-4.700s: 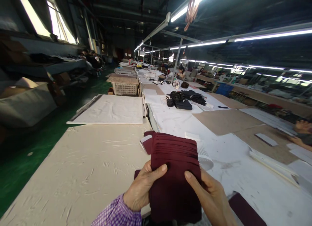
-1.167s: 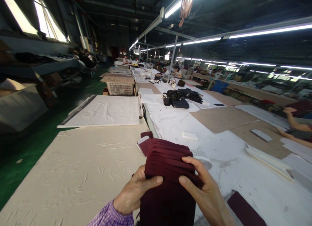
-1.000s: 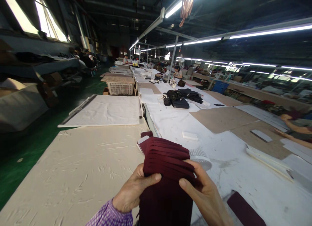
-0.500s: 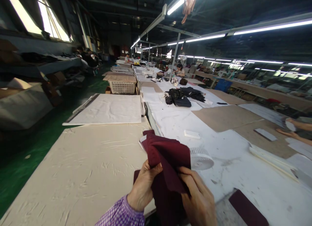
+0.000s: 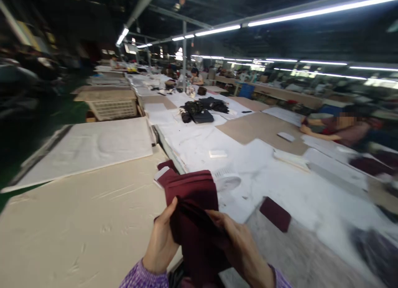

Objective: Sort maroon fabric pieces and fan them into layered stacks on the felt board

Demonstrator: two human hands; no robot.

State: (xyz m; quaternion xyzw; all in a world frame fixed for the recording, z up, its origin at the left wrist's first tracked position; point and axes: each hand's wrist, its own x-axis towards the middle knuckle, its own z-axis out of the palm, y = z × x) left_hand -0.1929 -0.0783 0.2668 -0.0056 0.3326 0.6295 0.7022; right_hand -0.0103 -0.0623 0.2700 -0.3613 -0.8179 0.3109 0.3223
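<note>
A bundle of maroon fabric pieces (image 5: 194, 186) is held up in front of me, its layers stacked and partly folded. At its left edge my left hand (image 5: 163, 238) grips it, thumb on top. On the other side my right hand (image 5: 238, 242) grasps a darker flap of the same cloth, fingers curled round it. Behind the bundle lie a small maroon piece (image 5: 166, 165) and a white-edged piece (image 5: 161, 176). To the right, a flat maroon fabric piece (image 5: 275, 214) rests on the table.
A small white fan (image 5: 228, 180) and a white block (image 5: 218, 154) sit beyond the bundle. Dark folded garments (image 5: 200, 112) are farther back. A beige-covered table (image 5: 77, 221) spans the left, near a plastic crate (image 5: 112, 107). A co-worker (image 5: 338, 126) leans over the table at right.
My view has swung right, bringing the co-worker further in. The raised maroon flap has come down toward me, showing the stacked layers behind it. Both hands keep hold.
</note>
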